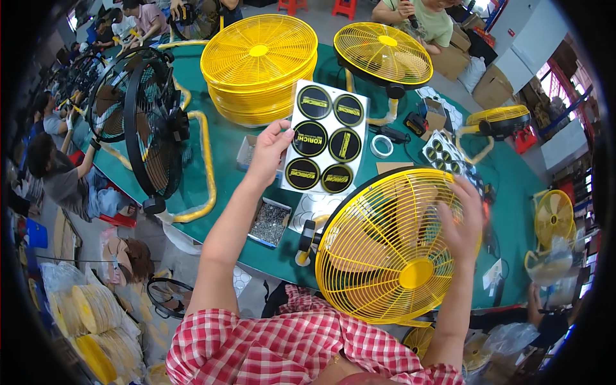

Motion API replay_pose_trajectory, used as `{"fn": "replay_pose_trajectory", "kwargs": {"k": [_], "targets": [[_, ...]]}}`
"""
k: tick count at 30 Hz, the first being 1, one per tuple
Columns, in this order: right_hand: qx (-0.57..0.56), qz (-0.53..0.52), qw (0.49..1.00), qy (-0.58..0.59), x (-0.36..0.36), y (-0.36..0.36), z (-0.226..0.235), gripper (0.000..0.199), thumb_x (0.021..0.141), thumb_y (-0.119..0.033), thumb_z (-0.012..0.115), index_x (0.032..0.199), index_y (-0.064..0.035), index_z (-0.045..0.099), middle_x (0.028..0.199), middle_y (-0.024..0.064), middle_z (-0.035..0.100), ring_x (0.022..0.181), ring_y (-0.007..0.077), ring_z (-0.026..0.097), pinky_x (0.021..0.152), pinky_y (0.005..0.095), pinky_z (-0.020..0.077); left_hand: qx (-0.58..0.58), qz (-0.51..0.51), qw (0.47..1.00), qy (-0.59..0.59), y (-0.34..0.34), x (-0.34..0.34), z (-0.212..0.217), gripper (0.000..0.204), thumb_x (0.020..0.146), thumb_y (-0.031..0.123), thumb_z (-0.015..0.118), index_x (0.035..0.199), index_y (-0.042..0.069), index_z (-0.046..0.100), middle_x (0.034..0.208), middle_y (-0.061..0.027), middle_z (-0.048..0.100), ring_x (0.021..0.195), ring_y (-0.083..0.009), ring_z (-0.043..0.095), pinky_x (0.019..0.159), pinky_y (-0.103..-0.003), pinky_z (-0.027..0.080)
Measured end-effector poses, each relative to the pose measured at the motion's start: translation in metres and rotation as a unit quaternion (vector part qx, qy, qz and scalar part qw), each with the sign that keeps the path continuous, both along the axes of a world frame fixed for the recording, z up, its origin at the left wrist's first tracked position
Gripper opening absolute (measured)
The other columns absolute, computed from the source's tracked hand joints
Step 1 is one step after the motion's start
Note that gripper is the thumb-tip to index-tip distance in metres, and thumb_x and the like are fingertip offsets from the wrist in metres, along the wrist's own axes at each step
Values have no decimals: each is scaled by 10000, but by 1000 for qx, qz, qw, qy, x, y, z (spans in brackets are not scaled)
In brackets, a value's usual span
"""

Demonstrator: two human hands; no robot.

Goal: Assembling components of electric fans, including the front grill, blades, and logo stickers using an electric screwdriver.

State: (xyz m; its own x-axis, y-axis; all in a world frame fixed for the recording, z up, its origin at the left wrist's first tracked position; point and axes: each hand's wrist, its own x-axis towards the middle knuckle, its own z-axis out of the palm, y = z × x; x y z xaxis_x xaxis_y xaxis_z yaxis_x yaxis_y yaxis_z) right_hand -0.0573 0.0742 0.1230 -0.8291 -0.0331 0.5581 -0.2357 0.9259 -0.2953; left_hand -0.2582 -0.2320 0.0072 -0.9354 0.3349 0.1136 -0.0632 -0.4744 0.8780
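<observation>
My left hand (273,149) pinches the left edge of a white sheet of round black stickers (326,163) with yellow lettering, raised above the table. In front of me a fan with a yellow wire grille (359,256) and a yellow round hub faces up at a tilt. Over the right part of that grille is my right hand (461,221), its fingers apart and slightly blurred. Whether the fingertips touch the wires I cannot tell. The fan's stand is mostly hidden beneath it.
A tall stack of yellow grilles (260,102) stands at the back of the green table (231,144). Black fans (151,122) are at left, another yellow fan (385,54) behind. A box of screws (269,222), a tape roll (382,146) and more sticker sheets (443,153) lie about. Other people work nearby.
</observation>
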Motion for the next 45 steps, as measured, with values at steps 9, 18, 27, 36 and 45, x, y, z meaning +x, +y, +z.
{"fn": "replay_pose_trajectory", "kwargs": {"k": [9, 18, 27, 36, 45], "targets": [[-413, 303, 799, -314, -96, -121, 21, 580, 781, -120, 663, 1280, -18, 388, 1177, 129, 516, 987, 114, 523, 811, 262, 446, -329, -74, 886, 316, -48, 43, 84, 155, 842, 37, 528, 974, -10, 595, 824, -65, 630, 761, -124, 582, 692, -245, 454], [-610, 153, 777, -5, -95, -131, -21, 355, 815, 12, 589, 1159, 20, 503, 1020, 90, 591, 836, 96, 582, 753, 221, 474, -118, 250, 951, 139, -70, 106, 8, 283, 916, 257, 484, 891, -9, 576, 872, -69, 587, 789, -149, 548, 718, -269, 435], [-637, 132, 756, -75, -87, -136, -49, 409, 796, -17, 628, 1179, 0, 485, 1046, 96, 591, 892, 138, 589, 785, 267, 488, 246, -43, 938, -240, 1, 121, 13, 279, 894, 195, 529, 1126, 40, 508, 1056, -65, 600, 955, -142, 578, 810, -320, 481], [142, 165, 972, 85, -50, -152, -32, 370, 678, -188, 704, 1031, -117, 615, 1162, -3, 563, 1198, 236, 433, 1045, 577, 109, 168, 17, 979, -115, 2, 120, 25, 256, 832, 51, 595, 1081, 21, 545, 1019, -45, 616, 911, -100, 577, 814, -255, 453], [107, 184, 969, 123, -52, -145, -47, 234, 678, -109, 615, 905, -149, 654, 983, -26, 602, 1021, 197, 532, 1031, 532, 189, 135, -41, 969, -203, -3, 121, 34, 233, 842, 86, 568, 1065, 20, 556, 979, -56, 626, 889, -121, 595, 781, -275, 471]]}}
